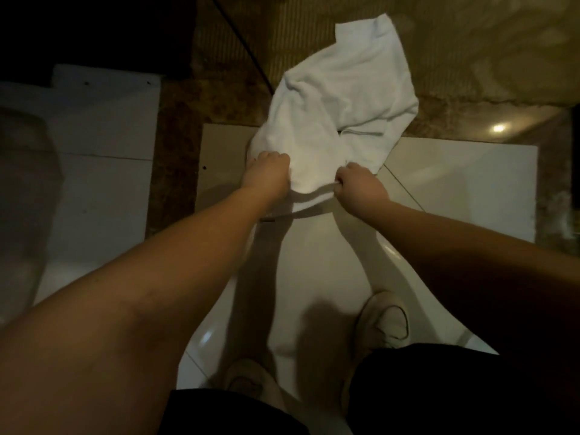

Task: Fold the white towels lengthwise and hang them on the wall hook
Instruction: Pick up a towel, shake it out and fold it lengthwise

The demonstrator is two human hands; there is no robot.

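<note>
Nearest you, below the white towel [339, 108], your dark shorts [439, 387] fill the bottom edge, and your two pale shoes [384, 321] stand on the glossy white floor tiles [455, 183]; the other shoe [248, 383] sits lower and to the left, partly hidden by your left forearm. Both bare forearms reach up from there toward the towel. Your left hand [266, 172] grips the towel's near left edge with its fingers curled into the cloth, and your right hand [357, 186] pinches the near right edge in a closed fist, so a short span of hem sags between the two hands. The towel is bunched and creased, held up off the floor, and it spreads away from your hands up and to the right, its far corner lying over the brown patterned surface [470, 42] beyond the tiles. Well to the left of the towel stands a white fixture [103, 120], blurred and dim.
</note>
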